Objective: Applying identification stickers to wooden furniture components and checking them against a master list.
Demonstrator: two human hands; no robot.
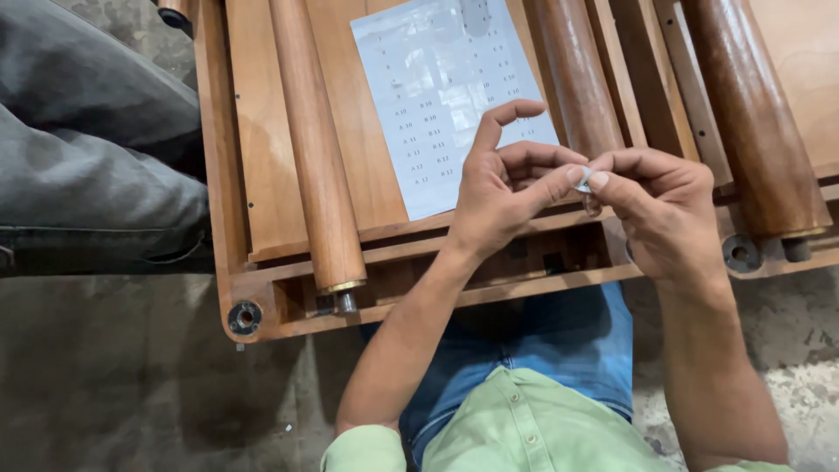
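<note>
My left hand [507, 188] and my right hand [660, 205] meet fingertip to fingertip over a wooden furniture frame [262, 288]. Between the thumbs and forefingers sits a small pale sticker [584, 178], pinched by both hands. The left index finger curls up above it. Behind the left hand lies a white sheet of small labels [437, 96], flat on the wooden panel. A round wooden leg [319, 157] rests left of the sheet.
Two more round wooden legs [572, 70] [756, 122] lie to the right on the panel. Metal fittings [245, 316] [741, 253] sit at the frame's corners. Another person's grey trouser leg [87, 149] is at the left. Concrete floor [131, 393] lies below.
</note>
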